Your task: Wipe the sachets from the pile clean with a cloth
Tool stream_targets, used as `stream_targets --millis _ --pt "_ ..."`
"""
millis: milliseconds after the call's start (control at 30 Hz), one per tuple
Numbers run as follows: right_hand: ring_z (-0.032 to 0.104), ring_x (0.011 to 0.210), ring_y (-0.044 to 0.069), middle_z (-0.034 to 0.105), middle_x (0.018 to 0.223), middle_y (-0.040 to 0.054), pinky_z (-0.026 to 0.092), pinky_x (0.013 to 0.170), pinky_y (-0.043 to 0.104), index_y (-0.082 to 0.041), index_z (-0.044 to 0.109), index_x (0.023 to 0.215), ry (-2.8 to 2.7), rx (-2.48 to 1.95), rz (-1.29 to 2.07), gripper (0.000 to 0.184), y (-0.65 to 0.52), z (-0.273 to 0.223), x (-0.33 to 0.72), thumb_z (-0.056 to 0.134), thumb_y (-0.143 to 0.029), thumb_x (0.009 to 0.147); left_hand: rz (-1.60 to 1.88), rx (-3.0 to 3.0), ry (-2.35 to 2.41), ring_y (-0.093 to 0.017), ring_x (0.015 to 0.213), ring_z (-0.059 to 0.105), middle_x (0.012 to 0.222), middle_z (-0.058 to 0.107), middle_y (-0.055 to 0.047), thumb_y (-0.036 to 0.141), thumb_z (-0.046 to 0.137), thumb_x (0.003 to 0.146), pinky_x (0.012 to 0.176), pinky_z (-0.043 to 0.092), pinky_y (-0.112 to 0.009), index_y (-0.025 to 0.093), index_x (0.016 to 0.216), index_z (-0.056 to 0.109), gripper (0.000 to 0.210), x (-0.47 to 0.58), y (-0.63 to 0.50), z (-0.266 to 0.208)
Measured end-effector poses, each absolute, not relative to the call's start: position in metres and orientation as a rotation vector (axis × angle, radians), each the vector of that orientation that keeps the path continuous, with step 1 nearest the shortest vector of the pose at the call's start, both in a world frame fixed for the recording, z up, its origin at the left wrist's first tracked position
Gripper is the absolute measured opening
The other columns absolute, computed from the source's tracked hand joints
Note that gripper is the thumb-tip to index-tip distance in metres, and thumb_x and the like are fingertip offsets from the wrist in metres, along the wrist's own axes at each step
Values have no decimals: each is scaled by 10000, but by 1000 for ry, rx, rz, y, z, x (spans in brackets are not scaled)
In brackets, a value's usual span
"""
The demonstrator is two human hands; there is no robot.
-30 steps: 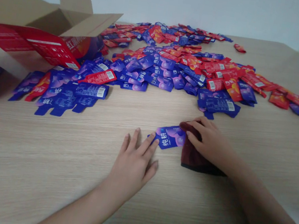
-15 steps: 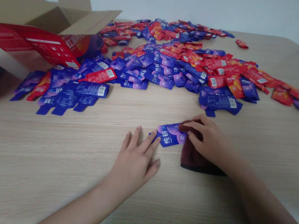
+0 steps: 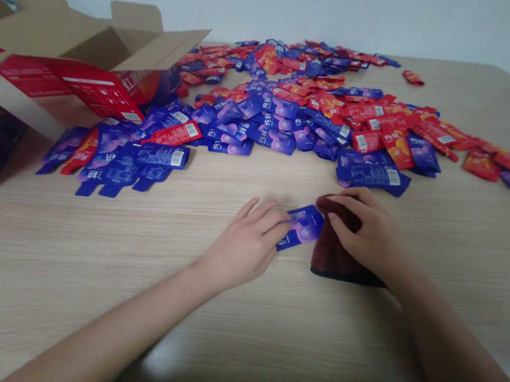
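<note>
A blue and purple sachet (image 3: 306, 225) lies in front of me on the table. My left hand (image 3: 250, 241) is on its left end, fingers curled and thumb tucked under, gripping that end and hiding part of the printing. Bunched in my right hand (image 3: 367, 235) is a dark maroon cloth (image 3: 332, 255) with a black hem. The cloth's gathered top sits at the sachet's right end, and its lower part spreads on the table.
Beyond my hands lies a pile of blue and red sachets (image 3: 278, 121). More blue sachets (image 3: 121, 163) overlap at left, beside an open cardboard box (image 3: 102, 90). A lone red sachet (image 3: 412, 78) lies far back on the wooden table (image 3: 234, 340).
My left hand has moved right and curled from a flat, spread pose onto the sachet's end. My right hand still holds the cloth, slightly shifted. The view has moved a little.
</note>
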State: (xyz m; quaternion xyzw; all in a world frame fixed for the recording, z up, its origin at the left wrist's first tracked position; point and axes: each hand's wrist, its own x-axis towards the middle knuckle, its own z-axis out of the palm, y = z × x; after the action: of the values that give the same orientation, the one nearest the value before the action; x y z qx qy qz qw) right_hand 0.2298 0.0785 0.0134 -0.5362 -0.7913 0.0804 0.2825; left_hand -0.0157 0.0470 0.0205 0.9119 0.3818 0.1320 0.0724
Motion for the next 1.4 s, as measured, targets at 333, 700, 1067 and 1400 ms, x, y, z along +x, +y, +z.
stream_targets --millis 333,700,1067,1400 --pt "623 990 246 620 1074 67 512 876 419 -237 668 1040 -2019 -1467 282 227 81 13 239 572 -258 836 132 2802 1279 -251 1075 549 1237 581 -119 270 384 994 931 460 -405 148 1316 532 375 -2 65 17" --pt "616 994 247 614 1087 65 496 881 418 -238 644 1062 -2117 -1464 400 251 76 13 231 551 -229 829 139 2904 1440 -292 1291 415 1466 451 -93 251 406 992 958 408 -455 212 1364 480 381 -27 34 0" --pt "602 1001 269 602 1118 92 489 828 426 -251 454 1222 -2031 -1515 318 370 69 25 225 546 -269 865 43 2646 1826 -402 1429 212 1578 255 -110 566 441 926 1108 242 -605 133 1500 306 732 -19 5 -3" --pt "592 944 189 616 1085 40 445 738 313 -269 698 1053 -2591 -1392 332 253 41 24 186 496 -216 910 40 2514 1795 -450 1395 271 1533 346 -162 531 528 902 1075 346 -589 136 1468 368 709 -17 12 4"
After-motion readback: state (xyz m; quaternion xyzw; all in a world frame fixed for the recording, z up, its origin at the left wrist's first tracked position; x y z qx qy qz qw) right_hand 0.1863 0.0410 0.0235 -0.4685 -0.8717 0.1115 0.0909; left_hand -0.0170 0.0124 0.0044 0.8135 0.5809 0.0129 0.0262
